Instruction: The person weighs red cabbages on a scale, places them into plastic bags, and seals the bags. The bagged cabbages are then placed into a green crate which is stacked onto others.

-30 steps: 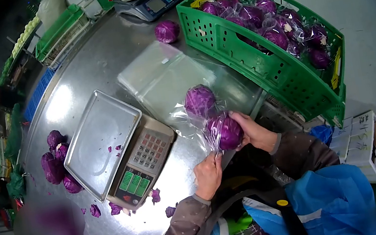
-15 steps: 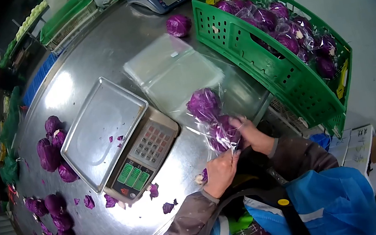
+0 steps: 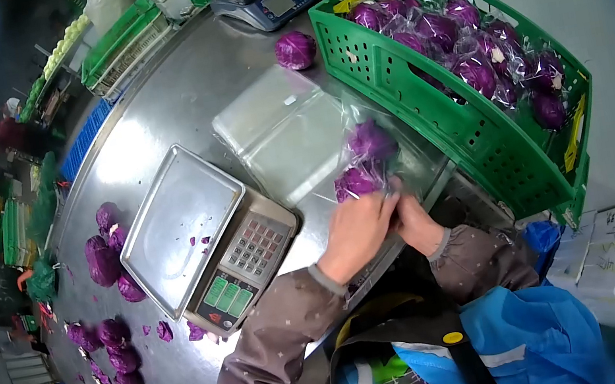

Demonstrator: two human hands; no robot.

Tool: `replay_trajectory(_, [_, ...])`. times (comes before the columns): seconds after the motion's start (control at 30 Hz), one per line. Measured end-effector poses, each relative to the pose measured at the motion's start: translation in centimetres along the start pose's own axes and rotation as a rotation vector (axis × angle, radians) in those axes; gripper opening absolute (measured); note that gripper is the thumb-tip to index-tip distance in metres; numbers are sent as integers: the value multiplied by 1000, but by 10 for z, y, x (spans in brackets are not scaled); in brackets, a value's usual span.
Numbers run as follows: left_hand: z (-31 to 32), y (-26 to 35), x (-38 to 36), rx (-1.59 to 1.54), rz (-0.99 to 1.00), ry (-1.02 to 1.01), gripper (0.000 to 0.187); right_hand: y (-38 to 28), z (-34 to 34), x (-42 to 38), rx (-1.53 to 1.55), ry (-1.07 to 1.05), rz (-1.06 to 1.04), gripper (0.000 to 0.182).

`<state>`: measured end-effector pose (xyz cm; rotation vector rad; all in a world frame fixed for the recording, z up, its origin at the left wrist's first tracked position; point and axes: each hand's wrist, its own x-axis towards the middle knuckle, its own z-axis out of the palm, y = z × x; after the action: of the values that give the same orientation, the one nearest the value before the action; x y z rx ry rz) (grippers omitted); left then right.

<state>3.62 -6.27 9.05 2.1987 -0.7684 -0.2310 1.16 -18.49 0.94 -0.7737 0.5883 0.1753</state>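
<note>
Two purple cabbages in a clear plastic bag (image 3: 370, 142) lie at the right of the metal table, blurred by motion. My left hand (image 3: 354, 234) grips the near end of the bag, its fingers closed beside the lower cabbage (image 3: 356, 183). Right against it, my right hand (image 3: 416, 225) is closed on the same bag end, its fingertips partly hidden. Just beyond the bagged cabbages is a stack of flat clear bags (image 3: 291, 138). To the left of my hands stands a scale (image 3: 183, 216) with small purple leaf scraps on its tray.
A green crate (image 3: 422, 105) of bagged cabbages stands at the right. One loose cabbage (image 3: 295, 50) sits near a second scale (image 3: 278, 4) at the back. More cabbages (image 3: 101, 261) and leaf scraps lie at the left. A person (image 3: 10, 133) is in the far background.
Both hands have drawn together at the bag's near end. The bagged cabbages have shifted, with the farther one now more to the right. The camera view has shifted slightly.
</note>
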Motion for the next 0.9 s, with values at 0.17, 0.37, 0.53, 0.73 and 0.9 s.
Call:
replay_trajectory(0.17, [22,-7,-41,-176,-136,-25,37,-7,-7,-1,103,-14,-46,49])
replay_trajectory(0.37, [52,-1,-45,-299,-202,83,43,8,-2,25,-668,154,-666,41])
replay_trajectory(0.53, [37,-21,-61,-430,-411,242,39,17,10,-9,-944,-66,-644,71])
replay_trajectory(0.73, [71,-39,-110,-284,-342,248,34,32,9,0,-1351,-104,-533,90])
replay_trajectory(0.9, [70,-68,-142,-689,-618,210,31,44,19,-8,-1665,27,-545,87])
